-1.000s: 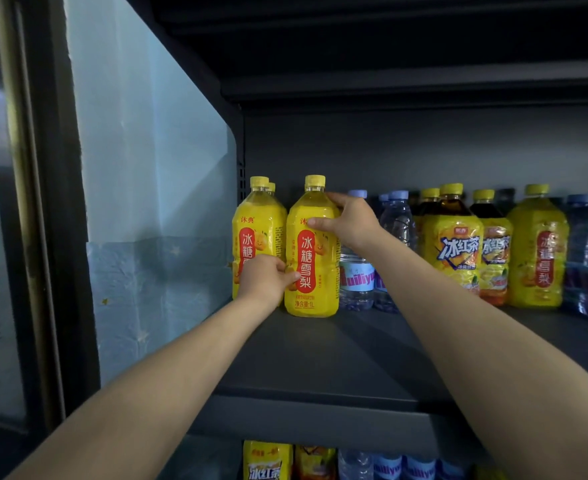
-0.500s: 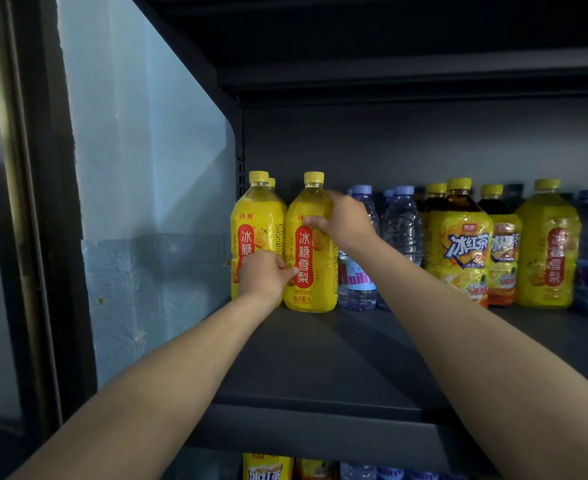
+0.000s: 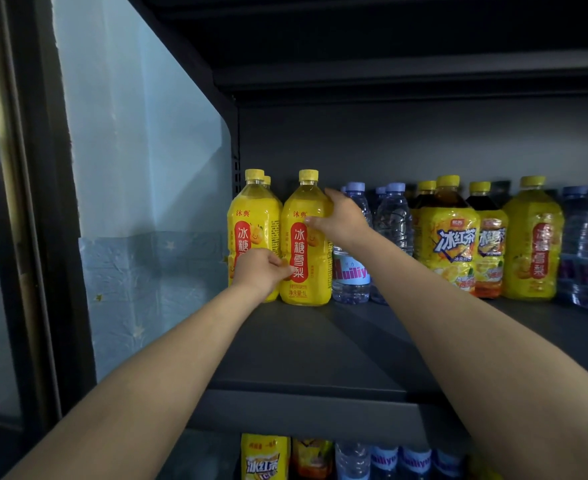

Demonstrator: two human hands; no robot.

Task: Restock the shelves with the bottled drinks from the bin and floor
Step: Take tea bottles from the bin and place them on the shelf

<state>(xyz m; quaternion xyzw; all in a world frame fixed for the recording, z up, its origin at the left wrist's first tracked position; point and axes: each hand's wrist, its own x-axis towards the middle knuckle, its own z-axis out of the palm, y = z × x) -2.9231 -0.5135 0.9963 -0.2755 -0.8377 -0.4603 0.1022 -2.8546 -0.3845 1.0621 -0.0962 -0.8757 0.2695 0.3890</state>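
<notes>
Head view: yellow bottle (image 3: 305, 244) stands upright on the shelf (image 3: 320, 348), touching its twin (image 3: 251, 223). Right hand (image 3: 342, 220) fingers curl round its shoulder, left hand (image 3: 261, 268) fingers grip low. Better to slide it straight back, label facing out.

Since 1.0 s ago: yellow bottle (image 3: 305, 244) eased slightly further back on shelf (image 3: 320, 341), base now nearly level with left neighbour (image 3: 251, 209), right hand (image 3: 342, 220) and left hand (image 3: 261, 271) moved in with it
</notes>
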